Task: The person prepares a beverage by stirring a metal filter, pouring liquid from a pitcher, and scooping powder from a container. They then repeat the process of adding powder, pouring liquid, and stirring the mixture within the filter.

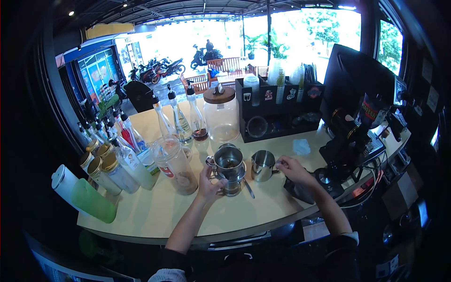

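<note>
Fingers of the left hand (209,184) spread; the metal coffee dripper (229,162) beside them could tip if bumped. Right hand (295,170) bunches fingers near the steel pitcher (261,167); can't tell what they pinch.

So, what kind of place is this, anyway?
Most likely a small café or drinks bar: pump-topped bottles stand on the counter, a black rack holds stacked clear cups, and the right hand is at a small metal jug.
</note>
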### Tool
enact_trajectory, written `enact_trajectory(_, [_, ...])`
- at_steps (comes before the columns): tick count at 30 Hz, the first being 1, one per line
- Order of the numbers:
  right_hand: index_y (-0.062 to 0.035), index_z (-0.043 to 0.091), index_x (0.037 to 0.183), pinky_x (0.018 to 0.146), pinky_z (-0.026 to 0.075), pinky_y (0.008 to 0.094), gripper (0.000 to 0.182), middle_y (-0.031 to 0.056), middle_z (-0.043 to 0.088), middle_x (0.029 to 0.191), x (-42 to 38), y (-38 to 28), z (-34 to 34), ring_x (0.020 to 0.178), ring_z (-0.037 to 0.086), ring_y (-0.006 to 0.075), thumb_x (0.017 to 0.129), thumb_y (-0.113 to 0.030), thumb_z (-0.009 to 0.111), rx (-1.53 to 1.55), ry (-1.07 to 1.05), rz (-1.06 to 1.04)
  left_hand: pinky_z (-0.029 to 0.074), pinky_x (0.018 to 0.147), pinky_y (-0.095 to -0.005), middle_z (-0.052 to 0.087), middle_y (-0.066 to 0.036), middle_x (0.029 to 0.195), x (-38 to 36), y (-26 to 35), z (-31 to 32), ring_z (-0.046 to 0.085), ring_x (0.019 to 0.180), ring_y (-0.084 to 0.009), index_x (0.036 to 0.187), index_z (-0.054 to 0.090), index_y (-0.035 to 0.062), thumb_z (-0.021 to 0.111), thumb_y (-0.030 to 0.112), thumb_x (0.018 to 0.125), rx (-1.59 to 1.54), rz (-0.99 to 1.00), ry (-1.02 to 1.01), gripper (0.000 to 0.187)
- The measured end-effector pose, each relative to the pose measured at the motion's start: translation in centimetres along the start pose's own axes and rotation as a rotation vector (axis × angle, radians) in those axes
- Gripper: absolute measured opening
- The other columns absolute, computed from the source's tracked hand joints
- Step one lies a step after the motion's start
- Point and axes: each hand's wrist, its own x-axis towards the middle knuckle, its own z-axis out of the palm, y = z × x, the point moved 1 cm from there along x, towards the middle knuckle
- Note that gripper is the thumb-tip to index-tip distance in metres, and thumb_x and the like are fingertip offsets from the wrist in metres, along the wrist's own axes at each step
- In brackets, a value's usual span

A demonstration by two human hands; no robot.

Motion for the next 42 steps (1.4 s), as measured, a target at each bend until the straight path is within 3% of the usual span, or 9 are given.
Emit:
enact_trajectory(3, [-0.0029, 0.053, 0.091, 0.070, 0.046, 0.0250, 0.014, 0.0007, 0.058, 0.080, 0.2, 1.5, 1.7, 0.076, 0.055, 0.0075, 0.094, -0.017, 0.053, 0.514, 0.018, 0.045, 0.038, 0.099, -0.0359, 0.054, -0.011, 0.121, -0.2, 0.3, 0.3, 0.052, 0.115, -0.0220, 0.130, 0.042, 0.0003, 0.081, 0.046, 0.062, -0.025, -0.013, 0.026, 0.091])
enact_trajectory(4, [-0.0029, 0.053, 0.091, 0.070, 0.046, 0.0250, 0.014, 0.0007, 0.058, 0.080, 0.4, 1.5, 1.9, 0.076, 0.055, 0.0075, 0.094, -0.017, 0.053, 0.516, 0.014, 0.040, 0.037, 0.099, -0.0366, 0.057, -0.010, 0.116, -0.3, 0.5, 0.4, 0.053, 0.114, -0.0223, 0.127, 0.046, 0.0005, 0.081, 0.042, 0.062, -0.036, -0.011, 0.034, 0.084])
enact_trajectory(9, [-0.0045, 0.052, 0.088, 0.070, 0.042, 0.0230, 0.015, -0.0016, 0.053, 0.076, 1.3, 1.6, 2.9, 0.072, 0.049, 0.0064, 0.095, -0.017, 0.052, 0.732, 0.103, -0.032, 0.038, 0.097, -0.0363, 0.058, -0.010, 0.114, -0.4, 0.9, 0.5, 0.054, 0.111, -0.0214, 0.126, 0.046, 0.0010, 0.081, 0.044, 0.062, -0.028, -0.011, 0.056, 0.085])
enact_trajectory(19, [-0.0044, 0.050, 0.087, 0.067, 0.041, 0.0221, 0.016, -0.0007, 0.053, 0.076, 2.7, -5.3, -2.2, 0.072, 0.051, 0.0055, 0.096, -0.017, 0.053, 0.742, 0.209, -0.183, 0.041, 0.094, -0.0358, 0.058, -0.009, 0.114, -0.6, 1.2, 0.4, 0.055, 0.107, -0.0203, 0.128, 0.045, 0.0010, 0.078, 0.049, 0.064, 0.021, -0.032, 0.043, 0.087])
enact_trajectory(27, [-0.0030, 0.049, 0.086, 0.062, 0.044, 0.0195, 0.013, -0.0004, 0.055, 0.076, 4.4, -12.8, -5.9, 0.068, 0.052, 0.0024, 0.092, -0.010, 0.058, 0.687, 0.116, -0.284, 0.040, 0.096, -0.0366, 0.057, -0.012, 0.116, -0.3, 1.4, 0.4, 0.055, 0.111, -0.0226, 0.129, 0.042, 0.0004, 0.077, 0.044, 0.067, 0.017, -0.013, 0.009, 0.084])
enact_trajectory(40, [-0.0048, 0.043, 0.078, 0.054, 0.041, 0.0172, 0.022, -0.0030, 0.052, 0.068, 7.0, -16.1, -5.7, 0.064, 0.048, -0.0015, 0.085, -0.005, 0.064, 0.544, 0.025, -0.296, 0.040, 0.098, -0.0373, 0.059, -0.013, 0.115, -0.1, 1.6, 0.4, 0.056, 0.110, -0.0235, 0.127, 0.044, -0.0013, 0.077, 0.039, 0.067, -0.004, -0.019, -0.026, 0.079])
enact_trajectory(42, [-0.0052, 0.043, 0.081, 0.062, 0.047, 0.0167, 0.022, -0.0018, 0.053, 0.074, 7.1, -16.2, -5.8, 0.069, 0.054, -0.0001, 0.085, -0.005, 0.065, 0.503, -0.013, -0.253, 0.040, 0.098, -0.0372, 0.059, -0.013, 0.115, -0.1, 1.5, 0.4, 0.056, 0.110, -0.0234, 0.127, 0.044, -0.0013, 0.077, 0.039, 0.067, -0.002, -0.023, -0.023, 0.079])
